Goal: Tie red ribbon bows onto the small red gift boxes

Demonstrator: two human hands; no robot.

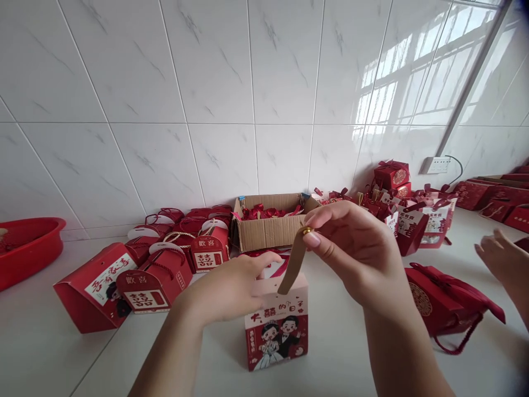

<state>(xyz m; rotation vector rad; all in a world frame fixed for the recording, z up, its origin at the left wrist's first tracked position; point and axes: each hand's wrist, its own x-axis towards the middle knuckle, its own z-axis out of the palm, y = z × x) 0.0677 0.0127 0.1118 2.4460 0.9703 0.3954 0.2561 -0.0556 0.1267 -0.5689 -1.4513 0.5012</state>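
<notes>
In front of me stands a small red and pink gift box [278,339] printed with a cartoon bride and groom. My left hand [231,286] is at its upper left edge, one finger stretched over the top and the thumb side against the front; part of the grip is hidden. Above the box, my right hand [355,253] is closed in a pinch on a gold stud [307,231]. A tan strap [292,264] hangs from that stud, its lower end in front of the box top. Behind the left fingers a dark red ribbon [281,268] shows.
An open cardboard box [268,236] holding red items stands by the tiled wall. Several red gift boxes [155,278] stand at left, beside a red basin [28,242]. At right are a ribboned red box [442,298], more gift bags [433,220] and another person's hand [498,253].
</notes>
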